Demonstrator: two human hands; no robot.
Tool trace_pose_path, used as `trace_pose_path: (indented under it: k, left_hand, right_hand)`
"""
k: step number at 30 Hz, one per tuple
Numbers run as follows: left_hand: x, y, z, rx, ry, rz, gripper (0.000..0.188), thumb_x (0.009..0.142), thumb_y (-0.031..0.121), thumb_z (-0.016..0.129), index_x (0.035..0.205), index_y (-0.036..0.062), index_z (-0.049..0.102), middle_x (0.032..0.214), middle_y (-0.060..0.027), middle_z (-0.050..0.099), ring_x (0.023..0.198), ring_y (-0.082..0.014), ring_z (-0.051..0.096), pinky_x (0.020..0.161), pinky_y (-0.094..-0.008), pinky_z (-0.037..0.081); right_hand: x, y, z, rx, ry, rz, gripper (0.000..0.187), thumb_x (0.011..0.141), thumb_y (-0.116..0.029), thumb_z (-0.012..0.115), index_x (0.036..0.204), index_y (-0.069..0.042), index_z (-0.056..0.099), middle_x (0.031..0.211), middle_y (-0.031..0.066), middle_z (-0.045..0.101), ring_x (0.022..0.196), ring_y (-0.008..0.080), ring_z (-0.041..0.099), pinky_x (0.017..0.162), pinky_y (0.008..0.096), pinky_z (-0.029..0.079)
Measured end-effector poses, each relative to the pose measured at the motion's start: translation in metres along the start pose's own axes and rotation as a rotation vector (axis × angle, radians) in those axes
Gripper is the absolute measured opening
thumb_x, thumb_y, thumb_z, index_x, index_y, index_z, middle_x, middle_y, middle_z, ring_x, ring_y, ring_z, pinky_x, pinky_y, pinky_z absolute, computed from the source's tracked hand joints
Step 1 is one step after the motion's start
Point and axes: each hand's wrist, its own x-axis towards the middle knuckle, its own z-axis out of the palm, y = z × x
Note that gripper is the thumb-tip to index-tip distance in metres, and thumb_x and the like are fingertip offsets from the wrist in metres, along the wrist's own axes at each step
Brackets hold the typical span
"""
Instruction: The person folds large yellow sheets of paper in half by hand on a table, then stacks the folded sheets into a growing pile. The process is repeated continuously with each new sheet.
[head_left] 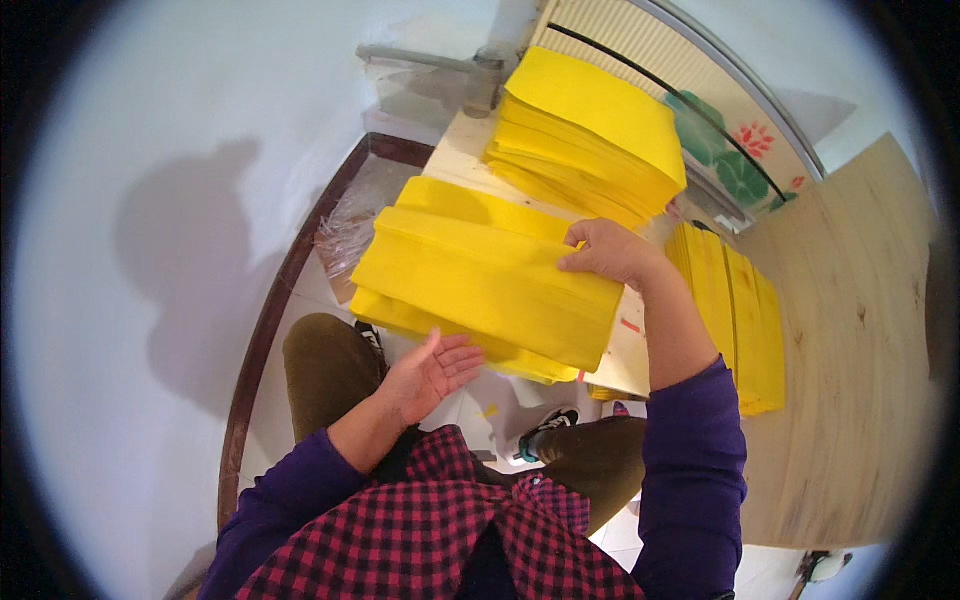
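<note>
A stack of yellow paper-like sheets (480, 275) lies in front of me on a pale wooden board, its layers slightly fanned out. My right hand (612, 252) grips the far right part of the upper sheets, with thumb and fingers bent; how many layers it holds I cannot tell. Just below the stack's near edge, my left hand (432, 380) is turned palm up with fingers stretched out, and nothing is in it. Behind the stack rises a taller pile of yellow sheets (600, 110).
More yellow sheets (730, 310) stand bundled with a dark strap at the right, beside a large wooden panel (840, 350). Crumpled clear plastic (360, 205) lies by the left wall. A painted panel (720, 140) stands at the back. My legs straddle the near end.
</note>
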Motion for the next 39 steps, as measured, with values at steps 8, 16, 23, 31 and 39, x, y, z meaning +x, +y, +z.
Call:
trace_pose_path:
  k: [8,16,23,31,39]
  left_hand:
    - [0.035,-0.02,0.033,-0.297,-0.125,0.1,0.057,0.098,0.045,0.044,0.139,0.0056,0.038,0.143,-0.0119,0.044,0.13,-0.0309,0.042,0.11,-0.0481,0.031]
    - [0.041,-0.055,0.067,-0.055,0.043,0.047,0.045,0.101,0.03,0.042,0.14,0.006,0.038,0.141,-0.0106,0.045,0.129,-0.0299,0.043,0.11,-0.0468,0.032]
    - [0.066,-0.064,0.133,0.114,-0.176,0.002,0.044,0.101,0.029,0.043,0.138,0.0059,0.04,0.139,-0.0101,0.047,0.127,-0.029,0.045,0.108,-0.0448,0.035]
    - [0.183,-0.1,0.24,0.273,-0.226,-0.034,0.043,0.1,0.027,0.046,0.136,0.004,0.042,0.136,-0.0116,0.05,0.124,-0.0292,0.048,0.107,-0.0437,0.038]
    - [0.313,-0.145,0.312,0.53,-0.211,-0.073,0.038,0.099,0.024,0.048,0.131,0.0016,0.046,0.13,-0.0139,0.054,0.118,-0.03,0.053,0.101,-0.0444,0.043]
  right_hand:
    - [-0.129,0.053,0.05,0.224,0.097,0.171,0.042,0.075,-0.032,0.076,0.099,0.001,0.064,0.091,0.019,0.066,0.086,0.027,0.063,0.075,0.0363,0.049]
    - [-0.24,0.081,0.135,0.653,0.377,0.325,0.035,0.078,-0.015,0.076,0.104,0.0,0.058,0.074,0.008,0.063,0.07,0.0123,0.06,0.061,0.0282,0.047]
    - [-0.292,0.108,0.151,0.823,0.67,0.323,0.042,0.082,-0.006,0.071,0.119,-0.004,0.052,0.08,0.0048,0.065,0.071,0.0102,0.06,0.063,0.0251,0.046]
    - [-0.297,0.164,0.127,1.075,1.198,0.21,0.025,0.085,0.002,0.064,0.108,-0.002,0.058,0.098,0.0037,0.063,0.094,0.0111,0.059,0.085,0.0238,0.045]
    - [-0.265,0.236,0.072,0.722,1.378,0.488,0.012,0.086,-0.006,0.063,0.095,0.0,0.066,0.094,0.0064,0.067,0.089,0.0151,0.063,0.084,0.0269,0.047]
